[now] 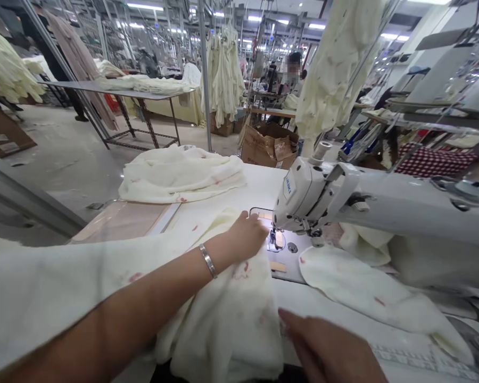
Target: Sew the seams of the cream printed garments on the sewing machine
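A cream fabric piece with small reddish marks (239,314) lies over the sewing table's front edge and reaches up to the needle area. My left hand (249,236), with a silver bangle at the wrist, is closed on its upper part, just left of the presser foot (273,238). Low in the view, my right hand (331,346) is at the cloth's right edge, its fingers bent together there; motion blurs them somewhat. The white sewing machine (303,197) stands to the right, its lamp lighting the needle plate (293,266).
Folded cream fabric (183,173) lies at the table's back left. Another cream piece (363,287) rests right of the needle plate. Beyond are a cardboard box (267,146), hanging garments (223,74), a metal-legged table (80,85) and a seated person (293,72).
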